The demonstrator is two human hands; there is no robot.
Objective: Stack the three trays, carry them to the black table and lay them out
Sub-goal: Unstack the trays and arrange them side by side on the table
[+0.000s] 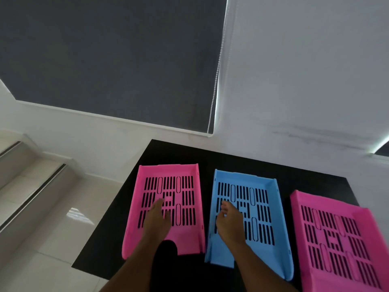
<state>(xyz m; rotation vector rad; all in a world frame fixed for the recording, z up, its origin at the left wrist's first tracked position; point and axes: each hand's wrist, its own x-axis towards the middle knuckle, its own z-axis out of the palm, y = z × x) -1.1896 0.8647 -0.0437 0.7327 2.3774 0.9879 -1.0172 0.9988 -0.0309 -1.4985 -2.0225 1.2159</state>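
Observation:
Three slotted plastic trays lie side by side on the black table [305,182]. A pink tray [185,199] is on the left, a blue tray [267,207] in the middle, and a second pink tray [357,228] on the right, partly cut off by the frame edge. My left hand [156,220] rests flat inside the left pink tray with fingers spread. Over the blue tray's floor my right hand [228,222] hovers or rests, fingers loosely curled, gripping nothing.
A white wall [294,81] with a dark roller blind [105,60] and its bead chain rises behind the table. To the left are a pale tiled floor [63,228] and steps [27,171]. The table's left edge runs close to the left pink tray.

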